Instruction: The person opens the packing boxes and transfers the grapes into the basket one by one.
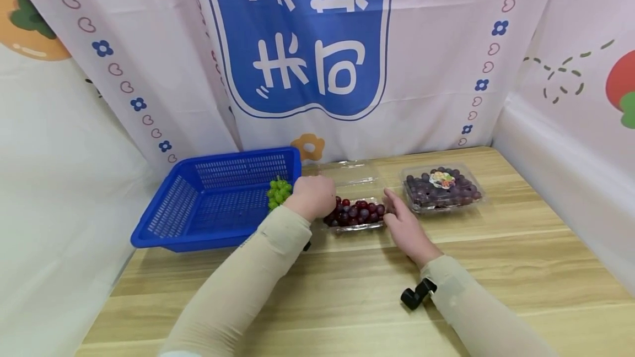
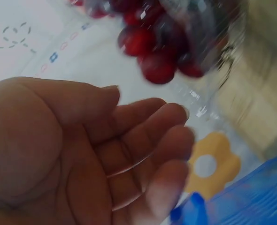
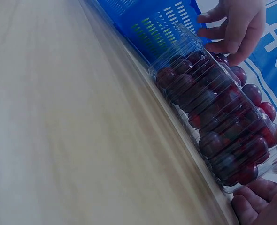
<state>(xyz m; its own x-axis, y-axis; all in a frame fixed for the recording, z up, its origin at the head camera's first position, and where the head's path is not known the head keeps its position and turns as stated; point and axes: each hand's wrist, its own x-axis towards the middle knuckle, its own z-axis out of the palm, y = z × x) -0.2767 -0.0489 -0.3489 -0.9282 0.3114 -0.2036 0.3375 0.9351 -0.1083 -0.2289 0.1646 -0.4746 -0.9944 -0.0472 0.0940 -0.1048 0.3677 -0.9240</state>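
A clear plastic clamshell box (image 1: 356, 228) lies with its lid (image 1: 349, 172) folded back. Dark red grapes (image 1: 353, 214) fill it, some rising above the rim in the right wrist view. My left hand (image 1: 313, 196) is at the box's left end, and its loosely bent fingers (image 2: 171, 140) have nothing between them in the left wrist view. At the other end is my right hand (image 1: 408, 231), thumb and fingers spread against the end of the box. Its lower fingertips (image 3: 251, 201) show right beside the bottom corner.
A blue plastic basket (image 1: 163, 222) stands on the left, with green grapes (image 1: 279, 191) at its right end. To the right sits a lidded clear box of dark grapes (image 1: 441, 189) with a round label. Behind the wooden table (image 1: 357, 302) hangs a printed curtain (image 1: 426, 70).
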